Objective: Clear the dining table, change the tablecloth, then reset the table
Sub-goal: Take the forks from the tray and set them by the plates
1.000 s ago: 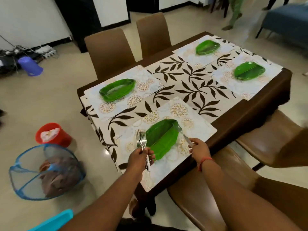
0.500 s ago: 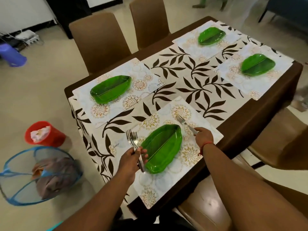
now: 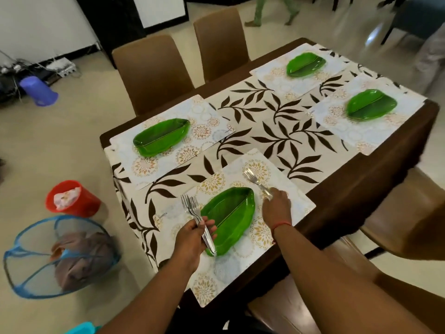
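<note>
A: Fingers of the right hand (image 3: pixel 277 203) were pinched round the handle of a single fork (image 3: pixel 255 180), tines pointing away, low over the placemat (image 3: pixel 296 201) just right of the near green leaf plate (image 3: pixel 228 218). Looked like it was being laid down there. Contact with the mat? Couldn't tell, it was blurred.

B: And the left?

A: Left hand (image 3: pixel 192 239) had its fingers curled round a bundle of forks (image 3: pixel 195 213), at least two, exact count unclear. It held them by the handles, tines up and away, at the plate's left edge. My read: spare stock for the other settings, kept close so the right hand could draw one at a time.

B: Task stage?

A: Resetting, judging by the layout. The leaf-print tablecloth (image 3: pixel 277 131) was on, with four placemats down and a green plate on each. The three other plates (image 3: pixel 161 137) (image 3: pixel 305 63) (image 3: pixel 370 104) had no cutlery beside them, so three forks were probably left to place.

B: Surroundings?

A: Brown chairs (image 3: pixel 151 73) were tucked in along the far side, more on the near right. On the floor to the left: a red bucket (image 3: pixel 72 196) with something white in it, a blue mesh hamper (image 3: pixel 60 256) holding brownish cloth, possibly the old tablecloth. A purple bin (image 3: pixel 38 91) lay further back by the cables.
</note>
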